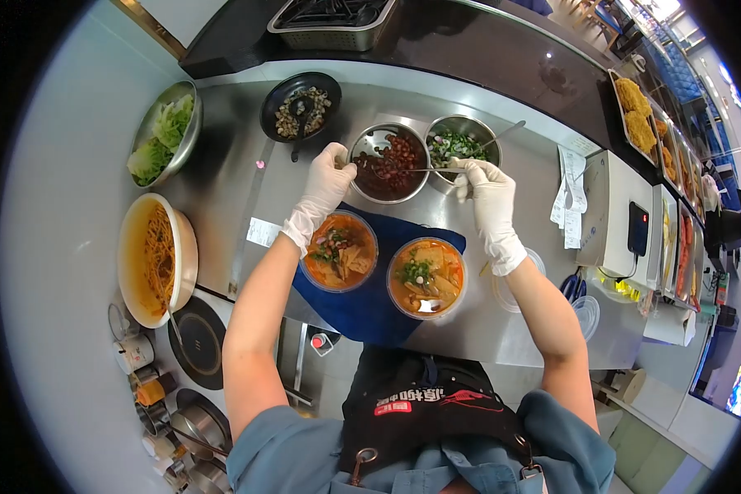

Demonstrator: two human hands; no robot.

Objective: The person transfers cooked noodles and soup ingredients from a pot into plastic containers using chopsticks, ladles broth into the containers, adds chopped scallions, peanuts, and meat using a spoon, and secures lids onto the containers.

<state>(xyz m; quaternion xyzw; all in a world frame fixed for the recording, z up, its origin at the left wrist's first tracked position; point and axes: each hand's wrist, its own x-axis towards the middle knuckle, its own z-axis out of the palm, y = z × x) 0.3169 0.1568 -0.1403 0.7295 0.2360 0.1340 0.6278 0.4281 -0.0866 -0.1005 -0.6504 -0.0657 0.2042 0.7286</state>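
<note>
My left hand (325,183), in a white glove, pinches the left rim of a metal bowl (379,198) of reddish-brown peanuts (397,158). Between the gloved fingers of my right hand (491,198) is the thin handle of a metal spoon (428,170); its other end lies among the peanuts. Beside that bowl stands a metal pot of chopped green onion (455,146), with another handle leaning out. Nearer me, two round tubs of red soup, a left tub (339,253) and a right tub (426,276), sit on a dark blue cloth (350,317). Both have chopped greens on top.
A black bowl (276,132) of chopped bits stands behind my left hand. Along the left are a bowl of lettuce (163,140), a noodle bowl (158,263) and a round hob (196,342). Receipts (570,193), clear lids (586,317) and scissors (574,286) lie at right.
</note>
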